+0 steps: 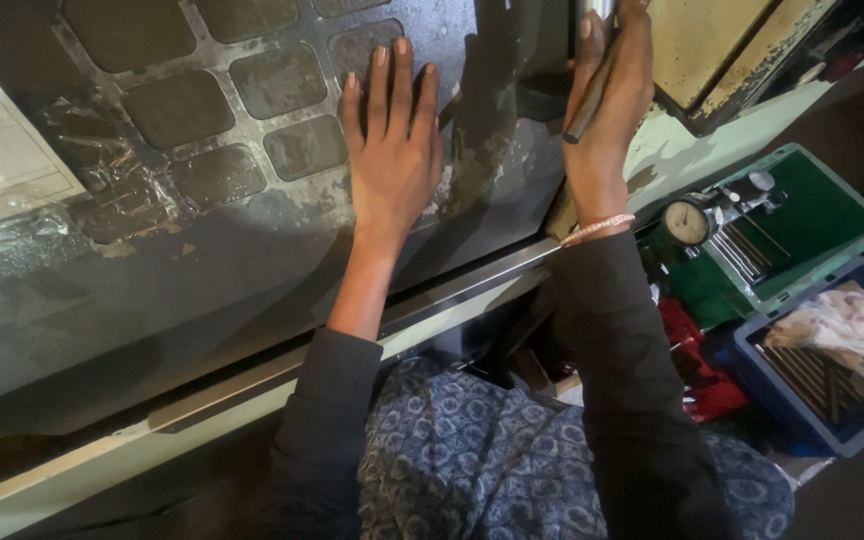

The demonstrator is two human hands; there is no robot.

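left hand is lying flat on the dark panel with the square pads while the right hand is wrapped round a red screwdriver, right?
Not quite. The head view shows the left hand flat on the dark panel, as you say, but the right hand is wrapped round a dark metal rod, not a red screwdriver. The rest stands.

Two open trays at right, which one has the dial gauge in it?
The green tray, the one farther from the person. The dial gauge sits at its left end. The blue tray nearer the person holds a patterned cloth instead.
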